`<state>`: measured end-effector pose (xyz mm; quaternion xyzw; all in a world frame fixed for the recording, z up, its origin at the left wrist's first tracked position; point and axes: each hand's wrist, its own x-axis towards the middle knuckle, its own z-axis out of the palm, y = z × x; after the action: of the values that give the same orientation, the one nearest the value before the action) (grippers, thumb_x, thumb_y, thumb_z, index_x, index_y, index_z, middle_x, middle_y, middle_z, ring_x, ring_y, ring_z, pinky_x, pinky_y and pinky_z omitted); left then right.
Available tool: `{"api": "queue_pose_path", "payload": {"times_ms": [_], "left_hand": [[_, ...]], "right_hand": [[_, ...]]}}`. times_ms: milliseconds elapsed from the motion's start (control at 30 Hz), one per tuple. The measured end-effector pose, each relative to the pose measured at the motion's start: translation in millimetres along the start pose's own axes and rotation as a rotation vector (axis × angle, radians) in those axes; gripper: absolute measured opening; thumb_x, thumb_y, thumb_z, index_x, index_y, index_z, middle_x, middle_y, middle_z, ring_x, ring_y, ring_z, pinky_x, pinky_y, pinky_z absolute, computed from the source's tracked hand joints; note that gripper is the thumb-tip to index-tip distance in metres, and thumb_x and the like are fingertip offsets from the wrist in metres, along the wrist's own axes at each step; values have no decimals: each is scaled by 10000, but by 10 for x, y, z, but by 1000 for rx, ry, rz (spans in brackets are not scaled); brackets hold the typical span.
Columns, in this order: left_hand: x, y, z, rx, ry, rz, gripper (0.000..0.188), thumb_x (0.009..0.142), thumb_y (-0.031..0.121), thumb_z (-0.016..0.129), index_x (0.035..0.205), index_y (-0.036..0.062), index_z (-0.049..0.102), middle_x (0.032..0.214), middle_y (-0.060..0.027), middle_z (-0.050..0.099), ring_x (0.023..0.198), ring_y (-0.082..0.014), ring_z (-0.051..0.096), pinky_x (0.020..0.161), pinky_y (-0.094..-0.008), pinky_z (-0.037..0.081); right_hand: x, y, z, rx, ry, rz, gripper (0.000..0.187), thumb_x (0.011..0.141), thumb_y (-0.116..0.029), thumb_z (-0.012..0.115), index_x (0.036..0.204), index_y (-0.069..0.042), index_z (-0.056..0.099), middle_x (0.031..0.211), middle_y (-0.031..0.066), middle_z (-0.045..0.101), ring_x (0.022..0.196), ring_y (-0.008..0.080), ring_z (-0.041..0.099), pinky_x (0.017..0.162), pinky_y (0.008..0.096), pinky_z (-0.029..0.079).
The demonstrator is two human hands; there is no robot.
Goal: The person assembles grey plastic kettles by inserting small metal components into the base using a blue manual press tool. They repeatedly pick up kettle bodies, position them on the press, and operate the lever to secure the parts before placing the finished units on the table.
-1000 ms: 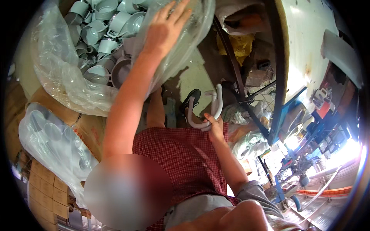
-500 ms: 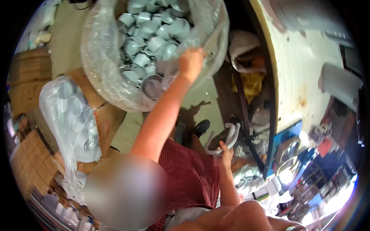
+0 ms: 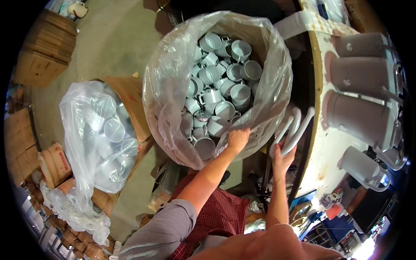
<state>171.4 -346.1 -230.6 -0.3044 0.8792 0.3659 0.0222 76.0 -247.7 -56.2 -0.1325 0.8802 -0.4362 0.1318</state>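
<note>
A large round bin lined with clear plastic (image 3: 169,82) stands before me, with many pale grey plastic cups (image 3: 210,74) heaped inside, most with a handle. My left hand (image 3: 238,139) is closed on the liner's near rim, its fingers bunching the plastic. To its right, my right hand (image 3: 283,159) is closed around the lower ends of a few curved grey plastic handles (image 3: 296,132). Their free ends point up, between the bin and the table.
On the right, a worn cream table (image 3: 320,143) carries several large grey jugs (image 3: 359,115). At the left, a clear bag of grey containers (image 3: 104,130) rests in an open cardboard box (image 3: 141,108). Stacked cartons (image 3: 41,69) stand farther left; below them lies crumpled plastic (image 3: 78,212).
The view has shifted, so the bin shows lower and more whole. My right hand has risen with the handles from beside the apron to next to the bin. My left hand stays at the liner.
</note>
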Motion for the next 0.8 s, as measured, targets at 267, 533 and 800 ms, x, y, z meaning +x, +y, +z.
{"api": "queue_pose_path", "payload": {"times_ms": [267, 533, 800], "left_hand": [[-242, -95, -148, -37, -25, -65, 301, 938, 347, 502, 836, 84, 607, 630, -164, 639, 580, -339, 645, 545, -465, 504], [-551, 22, -239, -21, 2, -102, 201, 899, 273, 587, 807, 96, 611, 583, -139, 612, 535, -314, 623, 502, -426, 488], [-625, 238, -144, 10, 1, -100, 296, 790, 132, 653, 1084, 162, 668, 601, -94, 606, 561, -280, 613, 533, -381, 490]], "right_hand": [[1248, -679, 330, -554, -61, -295, 758, 722, -28, 664, 1411, -108, 358, 1232, 198, 557, 1063, 388, 574, 877, 438, 479], [2137, 62, 544, -474, -115, 59, 558, 761, -184, 626, 1283, -40, 489, 1122, 230, 620, 1041, 404, 592, 869, 460, 478], [4076, 1442, 1495, -588, -204, 191, 421, 808, -314, 577, 1098, -15, 638, 1161, 251, 606, 1153, 381, 555, 947, 447, 453]]}}
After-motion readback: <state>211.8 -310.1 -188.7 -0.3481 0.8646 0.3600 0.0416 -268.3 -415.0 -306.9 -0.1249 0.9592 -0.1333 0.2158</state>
